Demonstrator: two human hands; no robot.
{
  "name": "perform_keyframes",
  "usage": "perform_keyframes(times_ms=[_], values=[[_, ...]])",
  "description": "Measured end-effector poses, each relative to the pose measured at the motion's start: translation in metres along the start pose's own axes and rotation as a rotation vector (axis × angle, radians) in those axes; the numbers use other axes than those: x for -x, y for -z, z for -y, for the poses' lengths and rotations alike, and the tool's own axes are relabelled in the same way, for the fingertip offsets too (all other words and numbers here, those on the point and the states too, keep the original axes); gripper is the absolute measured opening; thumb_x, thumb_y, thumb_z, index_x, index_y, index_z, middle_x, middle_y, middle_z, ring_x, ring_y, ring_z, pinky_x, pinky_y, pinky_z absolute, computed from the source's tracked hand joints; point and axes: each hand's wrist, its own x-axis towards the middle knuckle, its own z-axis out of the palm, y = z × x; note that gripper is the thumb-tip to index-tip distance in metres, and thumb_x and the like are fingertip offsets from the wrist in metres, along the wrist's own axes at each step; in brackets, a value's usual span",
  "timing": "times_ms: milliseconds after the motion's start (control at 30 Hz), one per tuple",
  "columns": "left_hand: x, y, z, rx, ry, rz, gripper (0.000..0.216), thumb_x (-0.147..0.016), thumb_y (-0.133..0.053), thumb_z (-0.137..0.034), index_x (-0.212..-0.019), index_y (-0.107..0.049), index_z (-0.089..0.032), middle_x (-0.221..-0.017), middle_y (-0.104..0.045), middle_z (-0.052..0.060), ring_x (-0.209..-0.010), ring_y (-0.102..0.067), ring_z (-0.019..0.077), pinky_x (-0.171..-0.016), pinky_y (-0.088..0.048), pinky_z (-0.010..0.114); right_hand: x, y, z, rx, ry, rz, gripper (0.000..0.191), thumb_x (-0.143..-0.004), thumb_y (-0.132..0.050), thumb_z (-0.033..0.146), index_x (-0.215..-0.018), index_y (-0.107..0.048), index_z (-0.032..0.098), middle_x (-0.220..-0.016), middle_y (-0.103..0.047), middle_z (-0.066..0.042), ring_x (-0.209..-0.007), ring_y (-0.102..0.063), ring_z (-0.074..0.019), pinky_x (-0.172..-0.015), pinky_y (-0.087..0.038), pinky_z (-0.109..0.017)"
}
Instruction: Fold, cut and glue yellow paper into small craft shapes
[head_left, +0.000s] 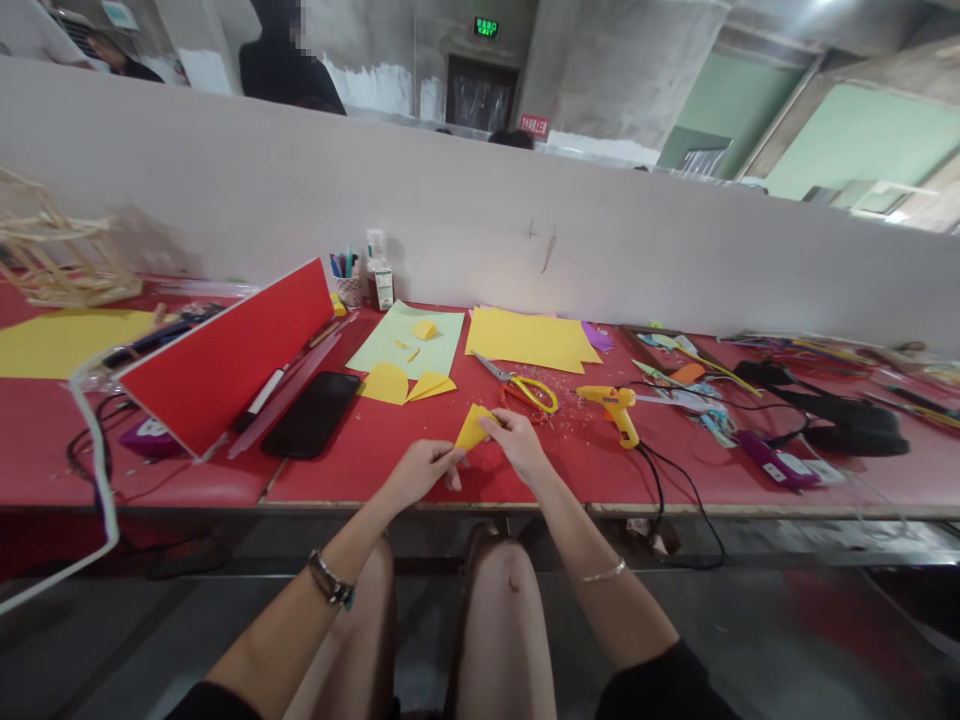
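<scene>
Both my hands hold one small yellow paper piece [472, 428] just above the red table [420, 480] near its front edge. My left hand [421, 470] pinches the paper's lower corner. My right hand [516, 440] grips its right side with closed fingers. Two more folded yellow pieces [405, 384] lie just behind my hands. Scissors with yellow handles [525, 388] rest to the right of the paper, and a yellow glue gun [619, 408] lies further right with its black cord running off the table edge.
A black phone [311, 412] and a tilted red board [229, 355] sit to the left. Light green paper [405, 340] and yellow sheets [529, 338] lie at the back. A pen cup [347, 280] stands by the grey partition [480, 220]. Cables and craft scraps [780, 410] clutter the right.
</scene>
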Motion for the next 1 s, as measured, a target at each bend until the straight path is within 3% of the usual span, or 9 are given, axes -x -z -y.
perform_keyframes(times_ms=[167, 233, 367, 433, 500, 700, 833, 1000], values=[[0.007, 0.011, 0.003, 0.073, 0.052, 0.225, 0.024, -0.066, -0.047, -0.035, -0.059, -0.058, -0.015, -0.053, -0.062, 0.002, -0.051, -0.055, 0.0134, -0.056, -0.04, 0.023, 0.001, 0.008, 0.001, 0.007, -0.018, -0.04, 0.022, -0.057, -0.057, 0.039, -0.058, -0.054, 0.017, -0.05, -0.048, 0.004, -0.048, -0.042, -0.0084, -0.05, -0.034, -0.022], [0.008, 0.018, 0.004, 0.06, 0.071, 0.256, 0.025, -0.065, -0.05, -0.037, -0.062, -0.059, -0.014, -0.057, -0.063, 0.003, -0.054, -0.055, 0.014, -0.057, -0.04, 0.024, 0.002, 0.011, 0.001, 0.028, -0.013, -0.045, 0.022, -0.057, -0.057, 0.039, -0.058, -0.054, 0.017, -0.048, -0.047, 0.005, -0.048, -0.042, -0.0085, -0.05, -0.034, -0.022], [0.003, 0.022, 0.005, 0.05, 0.05, 0.113, 0.033, -0.066, -0.047, -0.045, -0.061, -0.057, -0.014, -0.057, -0.059, 0.002, -0.057, -0.052, 0.0141, -0.059, -0.039, 0.025, 0.004, 0.013, 0.003, 0.058, 0.001, -0.018, 0.022, -0.058, -0.056, 0.039, -0.059, -0.055, 0.017, -0.05, -0.049, 0.004, -0.049, -0.044, -0.009, -0.051, -0.036, -0.023], [-0.002, 0.017, 0.003, 0.066, 0.027, -0.014, 0.037, -0.068, -0.043, -0.05, -0.055, -0.051, -0.016, -0.053, -0.053, -0.001, -0.055, -0.049, 0.0134, -0.056, -0.038, 0.025, 0.004, 0.01, 0.004, 0.072, 0.012, 0.014, 0.022, -0.059, -0.056, 0.038, -0.061, -0.056, 0.016, -0.052, -0.051, 0.003, -0.05, -0.045, -0.0093, -0.052, -0.037, -0.023], [-0.007, 0.009, 0.0, 0.09, -0.01, -0.062, 0.038, -0.068, -0.043, -0.053, -0.056, -0.047, -0.017, -0.054, -0.051, -0.002, -0.055, -0.048, 0.0129, -0.055, -0.036, 0.024, 0.004, 0.007, 0.005, 0.094, 0.034, 0.052, 0.022, -0.06, -0.055, 0.038, -0.063, -0.056, 0.016, -0.054, -0.052, 0.003, -0.051, -0.046, -0.0097, -0.053, -0.038, -0.023], [-0.013, -0.006, -0.012, 0.273, 0.001, 0.246, 0.035, -0.07, -0.044, -0.051, -0.061, -0.041, -0.017, -0.048, -0.041, -0.006, -0.044, -0.037, 0.0075, -0.048, -0.032, 0.022, 0.003, 0.007, 0.014, 0.267, 0.158, 0.063, 0.02, -0.063, -0.05, 0.035, -0.064, -0.055, 0.016, -0.061, -0.056, 0.0, -0.058, -0.05, -0.0122, -0.057, -0.04, -0.024], [-0.015, -0.001, -0.004, 0.303, 0.039, 0.228, 0.025, -0.073, -0.047, -0.037, -0.059, -0.042, -0.016, -0.049, -0.04, -0.006, -0.045, -0.036, 0.0063, -0.046, -0.029, 0.02, 0.012, 0.038, 0.017, 0.499, 0.213, 0.017, 0.021, -0.068, -0.046, 0.034, -0.07, -0.057, 0.017, -0.072, -0.061, -0.003, -0.068, -0.054, -0.0147, -0.064, -0.041, -0.025], [-0.016, 0.01, 0.017, 0.59, 0.176, 0.141, 0.013, -0.076, -0.043, -0.025, -0.07, -0.047, -0.014, -0.048, -0.031, -0.009, -0.036, -0.023, 0.0031, -0.039, -0.02, 0.017, 0.032, 0.107, 0.003, 0.758, 0.159, -0.268, 0.027, -0.067, -0.041, 0.042, -0.061, -0.053, 0.018, -0.062, -0.059, -0.004, -0.06, -0.052, -0.0166, -0.059, -0.04, -0.027]])
